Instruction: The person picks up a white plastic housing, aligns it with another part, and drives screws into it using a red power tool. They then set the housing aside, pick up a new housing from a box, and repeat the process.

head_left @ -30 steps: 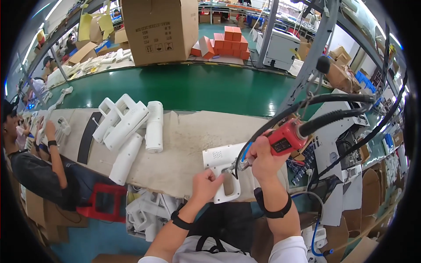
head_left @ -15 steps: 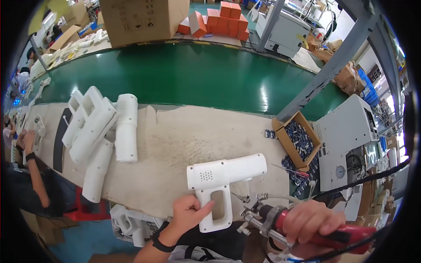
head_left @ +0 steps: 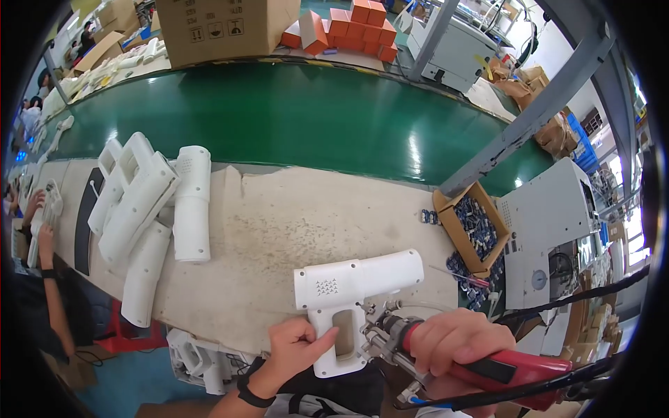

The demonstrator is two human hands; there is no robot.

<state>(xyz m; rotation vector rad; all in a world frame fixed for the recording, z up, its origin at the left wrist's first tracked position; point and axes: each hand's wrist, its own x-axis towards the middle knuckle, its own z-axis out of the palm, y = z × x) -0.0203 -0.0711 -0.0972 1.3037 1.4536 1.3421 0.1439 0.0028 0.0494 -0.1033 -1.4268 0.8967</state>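
A white plastic gun-shaped housing [head_left: 376,273] lies on the near edge of the workbench, its barrel to the right and its looped handle toward me. My left hand [head_left: 294,350] is closed around the left side of that handle, thumb across it. In my right hand [head_left: 456,343] is a red electric screwdriver [head_left: 540,380] with a metal feed head at its front. The head reaches the right side of the handle, just under the barrel; whether the bit touches a screw I cannot make out.
More white housings [head_left: 139,209] are piled at the left. A cardboard box [head_left: 447,224] of small dark blue parts stands at the right, by loose parts, a red-handled screwdriver [head_left: 474,280] and a white machine [head_left: 540,240]. Beyond runs a green conveyor [head_left: 279,115]. A co-worker's hand [head_left: 46,244] is far left.
My right hand has brought the electric screwdriver left, so its head is now up against the handle. My left hand keeps its hold. At far left, the co-worker's hands have moved onto a white part.
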